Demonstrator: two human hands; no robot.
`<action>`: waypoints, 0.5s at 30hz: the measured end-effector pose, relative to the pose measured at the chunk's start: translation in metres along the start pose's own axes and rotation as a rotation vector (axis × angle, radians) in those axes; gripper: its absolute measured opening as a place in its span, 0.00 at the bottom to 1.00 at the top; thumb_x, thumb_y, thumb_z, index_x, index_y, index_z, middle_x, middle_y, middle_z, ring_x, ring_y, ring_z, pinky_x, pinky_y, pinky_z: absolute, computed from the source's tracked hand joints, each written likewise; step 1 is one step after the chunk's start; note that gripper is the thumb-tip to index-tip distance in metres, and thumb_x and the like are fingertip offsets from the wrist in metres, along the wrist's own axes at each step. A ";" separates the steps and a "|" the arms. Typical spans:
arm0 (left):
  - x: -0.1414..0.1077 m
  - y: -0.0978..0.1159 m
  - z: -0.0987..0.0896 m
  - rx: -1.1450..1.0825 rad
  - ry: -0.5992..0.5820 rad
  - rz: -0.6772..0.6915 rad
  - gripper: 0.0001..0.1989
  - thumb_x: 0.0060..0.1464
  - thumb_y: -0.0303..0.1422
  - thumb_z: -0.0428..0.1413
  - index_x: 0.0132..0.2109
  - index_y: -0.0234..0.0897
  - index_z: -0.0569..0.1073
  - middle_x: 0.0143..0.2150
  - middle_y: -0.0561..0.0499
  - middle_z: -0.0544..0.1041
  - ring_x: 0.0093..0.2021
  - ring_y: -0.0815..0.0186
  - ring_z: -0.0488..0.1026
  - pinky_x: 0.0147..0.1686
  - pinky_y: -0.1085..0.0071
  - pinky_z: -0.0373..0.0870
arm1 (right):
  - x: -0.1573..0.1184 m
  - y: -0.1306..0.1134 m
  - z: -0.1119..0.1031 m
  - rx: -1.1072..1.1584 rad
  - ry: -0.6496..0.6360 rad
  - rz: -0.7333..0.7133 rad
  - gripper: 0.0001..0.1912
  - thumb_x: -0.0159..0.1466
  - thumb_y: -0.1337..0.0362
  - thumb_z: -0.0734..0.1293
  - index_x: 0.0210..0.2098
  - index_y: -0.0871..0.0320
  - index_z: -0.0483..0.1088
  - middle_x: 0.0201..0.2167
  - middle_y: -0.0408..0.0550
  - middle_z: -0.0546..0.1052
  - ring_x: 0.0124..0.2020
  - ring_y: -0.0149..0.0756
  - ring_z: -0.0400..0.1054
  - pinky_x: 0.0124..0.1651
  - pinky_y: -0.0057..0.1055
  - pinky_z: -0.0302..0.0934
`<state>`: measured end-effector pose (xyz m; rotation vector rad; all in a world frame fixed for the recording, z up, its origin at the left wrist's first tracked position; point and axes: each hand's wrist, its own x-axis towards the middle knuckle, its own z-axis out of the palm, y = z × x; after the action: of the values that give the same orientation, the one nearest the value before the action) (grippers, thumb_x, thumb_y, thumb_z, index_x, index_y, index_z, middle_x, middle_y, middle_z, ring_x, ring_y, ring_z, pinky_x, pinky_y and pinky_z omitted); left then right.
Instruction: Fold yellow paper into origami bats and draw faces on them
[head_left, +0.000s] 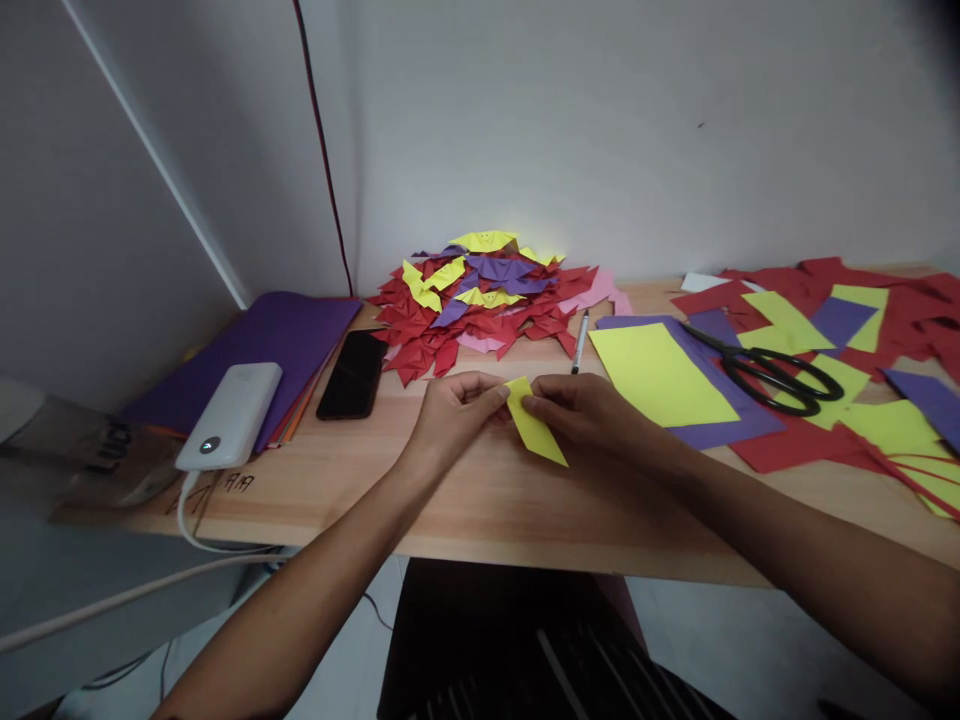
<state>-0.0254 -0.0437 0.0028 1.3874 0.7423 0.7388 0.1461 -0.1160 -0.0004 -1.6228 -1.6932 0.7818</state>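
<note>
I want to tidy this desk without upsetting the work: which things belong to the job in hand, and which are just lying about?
Seems part of the job:
yellow strip, held in the left hand and right hand
folded paper pile
yellow sheet
scissors
loose paper pieces
pen, probably

Probably just lying about:
phone
white power bank and its cable

Grey walls point(600, 120); wooden desk point(322, 465); pale floor point(697, 625).

"LUCK", dark capitals, on clear plastic container point(112, 470), far left. Black handwritten marks point(238, 483) on desk point(330, 500) edge: illegible.
</note>
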 end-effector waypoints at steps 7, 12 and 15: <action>0.003 -0.008 -0.003 -0.028 -0.012 -0.011 0.10 0.49 0.33 0.61 0.36 0.28 0.77 0.29 0.47 0.77 0.29 0.71 0.72 0.33 0.74 0.68 | -0.001 -0.004 0.001 -0.015 -0.004 0.018 0.17 0.65 0.56 0.59 0.22 0.57 0.56 0.20 0.38 0.57 0.23 0.28 0.51 0.25 0.28 0.45; 0.004 -0.010 -0.004 -0.013 -0.004 -0.015 0.10 0.49 0.33 0.61 0.35 0.28 0.77 0.25 0.49 0.75 0.25 0.73 0.70 0.27 0.76 0.64 | 0.000 -0.002 0.004 -0.054 0.005 -0.001 0.18 0.65 0.56 0.59 0.22 0.57 0.55 0.19 0.37 0.56 0.23 0.27 0.50 0.25 0.28 0.44; 0.004 -0.010 -0.003 0.030 0.012 -0.010 0.08 0.49 0.32 0.60 0.33 0.29 0.76 0.23 0.51 0.73 0.22 0.73 0.67 0.25 0.76 0.62 | 0.000 0.001 0.006 -0.074 -0.020 -0.020 0.19 0.65 0.55 0.60 0.22 0.57 0.56 0.19 0.37 0.57 0.22 0.27 0.51 0.25 0.28 0.45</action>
<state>-0.0251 -0.0397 -0.0075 1.4069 0.7725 0.7315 0.1420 -0.1156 -0.0050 -1.6501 -1.7679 0.7359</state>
